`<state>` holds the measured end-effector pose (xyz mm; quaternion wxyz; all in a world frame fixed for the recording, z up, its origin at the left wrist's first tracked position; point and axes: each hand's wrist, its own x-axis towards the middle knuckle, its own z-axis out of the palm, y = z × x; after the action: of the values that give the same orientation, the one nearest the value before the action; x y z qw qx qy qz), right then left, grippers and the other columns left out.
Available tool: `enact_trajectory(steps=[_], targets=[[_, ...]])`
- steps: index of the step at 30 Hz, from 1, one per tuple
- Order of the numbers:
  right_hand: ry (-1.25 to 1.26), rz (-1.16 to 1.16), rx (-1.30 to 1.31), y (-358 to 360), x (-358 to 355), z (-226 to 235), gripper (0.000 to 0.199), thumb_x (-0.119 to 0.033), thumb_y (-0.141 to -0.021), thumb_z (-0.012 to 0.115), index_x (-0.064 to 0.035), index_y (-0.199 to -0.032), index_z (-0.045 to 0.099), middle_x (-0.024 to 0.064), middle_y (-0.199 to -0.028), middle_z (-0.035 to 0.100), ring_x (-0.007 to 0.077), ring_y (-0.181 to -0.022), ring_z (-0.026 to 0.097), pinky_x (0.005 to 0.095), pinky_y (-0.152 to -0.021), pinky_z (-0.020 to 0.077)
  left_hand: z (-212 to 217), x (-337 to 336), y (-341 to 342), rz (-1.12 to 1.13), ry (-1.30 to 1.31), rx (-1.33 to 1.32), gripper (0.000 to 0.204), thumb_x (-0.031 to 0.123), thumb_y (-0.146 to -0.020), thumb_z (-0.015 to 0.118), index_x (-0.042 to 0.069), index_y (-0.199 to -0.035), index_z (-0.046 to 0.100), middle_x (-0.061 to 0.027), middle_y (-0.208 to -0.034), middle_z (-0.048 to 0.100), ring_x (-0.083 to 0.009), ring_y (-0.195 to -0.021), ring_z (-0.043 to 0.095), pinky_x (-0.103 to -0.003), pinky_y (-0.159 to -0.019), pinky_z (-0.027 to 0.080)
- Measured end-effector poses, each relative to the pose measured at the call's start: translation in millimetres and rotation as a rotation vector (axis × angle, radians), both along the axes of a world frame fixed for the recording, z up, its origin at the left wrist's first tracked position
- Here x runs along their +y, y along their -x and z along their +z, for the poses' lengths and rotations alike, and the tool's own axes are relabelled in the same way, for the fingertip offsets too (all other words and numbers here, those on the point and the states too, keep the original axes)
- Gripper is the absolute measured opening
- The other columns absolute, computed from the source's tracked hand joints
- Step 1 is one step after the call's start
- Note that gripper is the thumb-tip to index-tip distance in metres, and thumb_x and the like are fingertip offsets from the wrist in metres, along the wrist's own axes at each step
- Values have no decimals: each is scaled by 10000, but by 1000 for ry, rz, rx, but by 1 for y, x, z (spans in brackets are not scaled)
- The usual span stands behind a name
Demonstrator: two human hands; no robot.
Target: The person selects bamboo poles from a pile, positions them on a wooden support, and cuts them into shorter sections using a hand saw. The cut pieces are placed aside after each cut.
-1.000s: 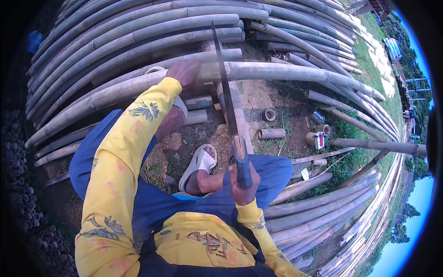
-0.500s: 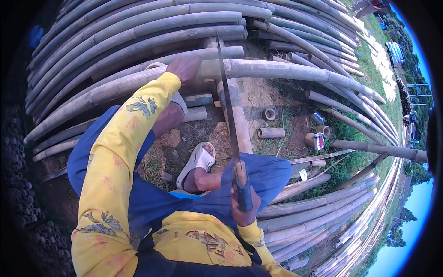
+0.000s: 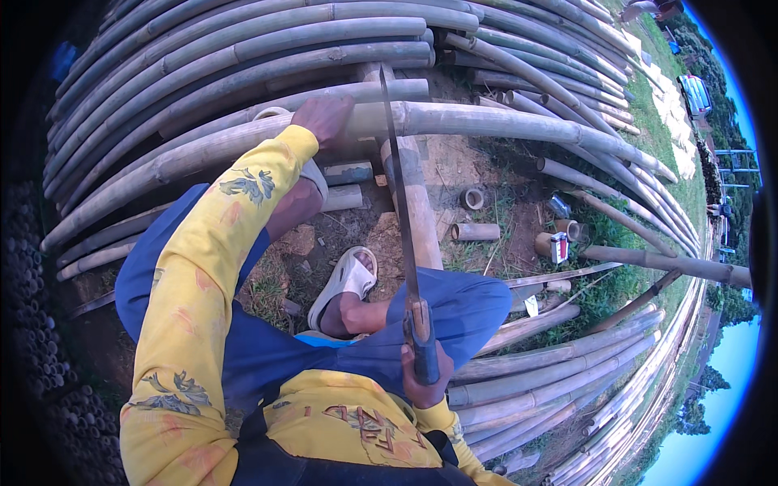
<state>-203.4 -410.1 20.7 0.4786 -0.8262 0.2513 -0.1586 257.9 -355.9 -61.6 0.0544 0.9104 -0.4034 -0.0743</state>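
A long bamboo pole (image 3: 486,121) lies across in front of me, resting on a crosswise bamboo support (image 3: 421,215). My left hand (image 3: 326,121) is closed over the pole, just left of a saw (image 3: 403,194). The saw's long, narrow blade crosses the pole beside a joint, its tip pointing away from me. Close to my right knee, my right hand (image 3: 423,381) grips the dark saw handle. Where blade meets pole, I cannot make out how deep it sits.
Stacked bamboo poles (image 3: 267,53) fill the far left, with more poles (image 3: 559,360) at the right. Short bamboo offcuts (image 3: 476,232) and a red-and-white box (image 3: 559,248) lie on the ground. My sandalled foot (image 3: 348,283) is below the pole. A vehicle (image 3: 694,95) stands far right.
My right hand has drawn the saw a little back toward me. The left hand stays in place on the pole.
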Motion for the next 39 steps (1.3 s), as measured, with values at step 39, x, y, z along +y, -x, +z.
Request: enact_trajectory(steps=[39], targets=[[201, 35, -216, -61, -31, -25, 134, -8, -854, 746, -18, -921, 631, 120, -706, 614, 271, -561, 609, 338, -580, 491, 39, -5, 11, -31, 28, 11, 632, 417, -735, 835, -14, -1124, 584, -248, -1077, 708, -416, -1022, 692, -495, -879, 545]])
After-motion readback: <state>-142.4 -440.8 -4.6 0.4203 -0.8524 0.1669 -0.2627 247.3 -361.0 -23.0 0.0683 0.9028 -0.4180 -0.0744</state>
